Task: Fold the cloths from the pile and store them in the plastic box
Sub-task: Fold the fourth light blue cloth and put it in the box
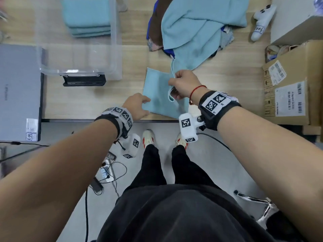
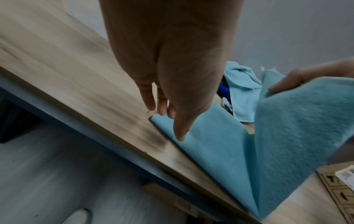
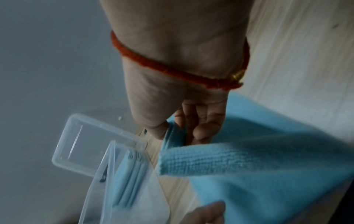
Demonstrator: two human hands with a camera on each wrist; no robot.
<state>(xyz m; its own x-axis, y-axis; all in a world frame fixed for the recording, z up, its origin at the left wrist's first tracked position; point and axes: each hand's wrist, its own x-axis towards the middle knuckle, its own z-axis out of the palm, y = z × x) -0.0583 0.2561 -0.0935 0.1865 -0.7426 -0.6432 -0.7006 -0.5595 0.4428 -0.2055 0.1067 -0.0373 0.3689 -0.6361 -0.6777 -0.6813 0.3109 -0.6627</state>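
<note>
A light blue cloth (image 1: 157,92) (image 2: 216,145) lies at the table's front edge, half folded. My left hand (image 1: 139,105) (image 2: 168,115) rests with straight fingers on its near left corner, holding it down. My right hand (image 1: 183,84) (image 3: 184,130) pinches the cloth's right edge (image 3: 239,163) and lifts it up over the flat part. The clear plastic box (image 1: 108,67) (image 3: 134,189) stands at the back left with folded blue cloths (image 1: 86,16) (image 3: 128,178) inside. The pile (image 1: 195,27) (image 2: 243,94) of blue and darker cloths lies behind my right hand.
A grey laptop (image 1: 19,91) lies at the left. A black device (image 1: 83,80) sits in front of the box. Cardboard boxes (image 1: 288,84) stand at the right, a white plush toy (image 1: 260,21) behind them. The box's clear lid (image 3: 76,144) shows in the right wrist view.
</note>
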